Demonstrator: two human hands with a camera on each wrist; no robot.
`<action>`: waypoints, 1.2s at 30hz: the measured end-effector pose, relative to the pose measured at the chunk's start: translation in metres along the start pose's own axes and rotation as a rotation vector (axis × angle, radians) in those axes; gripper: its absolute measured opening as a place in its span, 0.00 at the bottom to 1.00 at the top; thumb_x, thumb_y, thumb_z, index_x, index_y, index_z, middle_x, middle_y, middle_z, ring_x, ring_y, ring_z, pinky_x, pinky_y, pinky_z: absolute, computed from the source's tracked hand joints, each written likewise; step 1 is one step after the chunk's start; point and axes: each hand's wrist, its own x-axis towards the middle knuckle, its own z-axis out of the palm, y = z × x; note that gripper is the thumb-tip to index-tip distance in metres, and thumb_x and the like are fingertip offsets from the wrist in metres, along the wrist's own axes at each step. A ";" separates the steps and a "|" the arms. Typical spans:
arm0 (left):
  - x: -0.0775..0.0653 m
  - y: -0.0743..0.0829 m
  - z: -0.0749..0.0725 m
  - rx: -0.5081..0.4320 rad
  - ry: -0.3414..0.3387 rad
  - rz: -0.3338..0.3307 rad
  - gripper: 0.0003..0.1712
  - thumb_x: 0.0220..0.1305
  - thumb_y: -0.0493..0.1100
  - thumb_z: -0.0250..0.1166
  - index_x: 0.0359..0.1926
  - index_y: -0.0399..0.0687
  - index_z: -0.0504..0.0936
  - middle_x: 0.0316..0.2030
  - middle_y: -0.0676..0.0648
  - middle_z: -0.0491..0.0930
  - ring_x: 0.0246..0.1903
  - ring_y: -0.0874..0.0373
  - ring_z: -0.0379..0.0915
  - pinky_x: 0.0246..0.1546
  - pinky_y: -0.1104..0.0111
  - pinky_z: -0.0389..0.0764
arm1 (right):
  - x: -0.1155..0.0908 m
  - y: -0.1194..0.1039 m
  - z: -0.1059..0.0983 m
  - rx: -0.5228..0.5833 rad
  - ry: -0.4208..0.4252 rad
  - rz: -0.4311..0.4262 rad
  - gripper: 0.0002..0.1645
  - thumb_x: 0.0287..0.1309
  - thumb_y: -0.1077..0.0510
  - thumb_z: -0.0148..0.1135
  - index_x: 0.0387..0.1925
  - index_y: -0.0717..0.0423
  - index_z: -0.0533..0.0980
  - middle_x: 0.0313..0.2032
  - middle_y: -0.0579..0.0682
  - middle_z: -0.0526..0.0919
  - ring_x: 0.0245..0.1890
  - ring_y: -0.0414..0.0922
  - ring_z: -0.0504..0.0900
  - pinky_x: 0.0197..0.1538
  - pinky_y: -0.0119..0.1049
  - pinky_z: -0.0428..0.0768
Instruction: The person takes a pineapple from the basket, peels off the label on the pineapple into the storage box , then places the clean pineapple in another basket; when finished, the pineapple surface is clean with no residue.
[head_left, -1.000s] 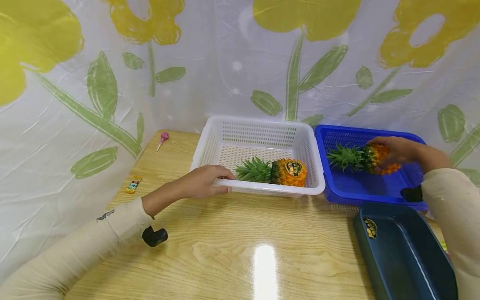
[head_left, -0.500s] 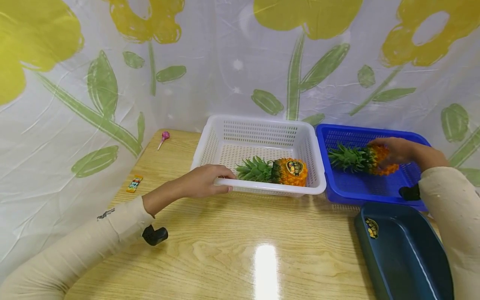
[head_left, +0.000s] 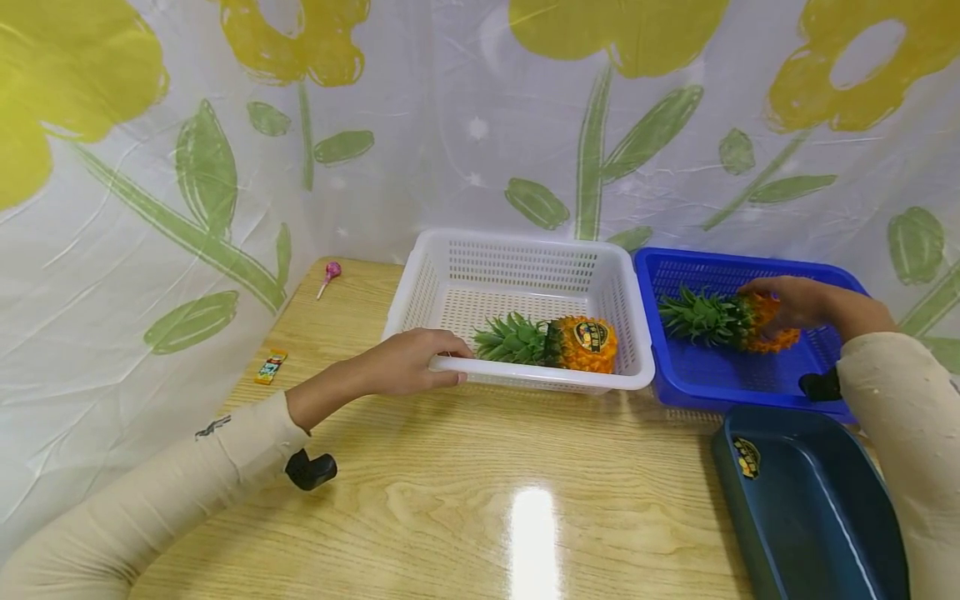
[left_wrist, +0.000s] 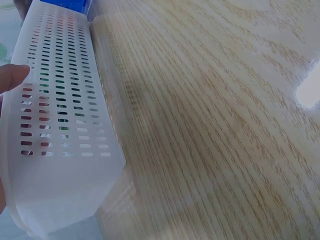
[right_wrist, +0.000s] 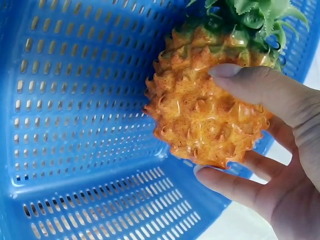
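Note:
My left hand [head_left: 408,362] grips the front left rim of a white perforated basket [head_left: 517,377], thumb outside. In the left wrist view, only the thumb and a sliver of that hand show beside the basket's slotted wall [left_wrist: 55,115]. Inside the white basket lies a toy-like orange pineapple [head_left: 585,354] with green leaves and a black-and-gold label. On the right, my right hand [head_left: 798,304] holds a second pineapple [right_wrist: 205,105] lying in a blue perforated basket [head_left: 720,392]. Its thumb presses the fruit's side, fingers around the base; the leaves point left.
A dark green tray [head_left: 817,508] with a black-and-gold sticker [head_left: 747,457] inside stands in front of the blue basket. On the table's left side lie a pink lollipop [head_left: 330,273] and a small candy packet [head_left: 271,367]. A flower-printed curtain [head_left: 465,158] hangs behind the baskets.
My right forearm has shifted slightly left while the hand stays on the pineapple in the blue basket. The left hand keeps its grip on the white rim.

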 end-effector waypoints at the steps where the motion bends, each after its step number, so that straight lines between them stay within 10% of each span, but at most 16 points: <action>1: 0.000 0.000 0.000 0.000 -0.001 0.000 0.15 0.69 0.48 0.65 0.54 0.50 0.84 0.54 0.49 0.83 0.55 0.52 0.79 0.56 0.54 0.77 | 0.000 0.000 0.000 -0.001 0.000 0.003 0.48 0.48 0.61 0.78 0.67 0.71 0.64 0.62 0.82 0.63 0.60 0.81 0.63 0.54 0.71 0.70; 36: 0.000 0.002 -0.001 0.012 -0.008 0.010 0.15 0.70 0.47 0.64 0.53 0.49 0.84 0.53 0.48 0.83 0.54 0.52 0.79 0.56 0.55 0.77 | -0.009 -0.009 -0.012 0.072 0.058 0.049 0.49 0.57 0.45 0.73 0.68 0.71 0.63 0.61 0.80 0.69 0.57 0.78 0.69 0.49 0.65 0.76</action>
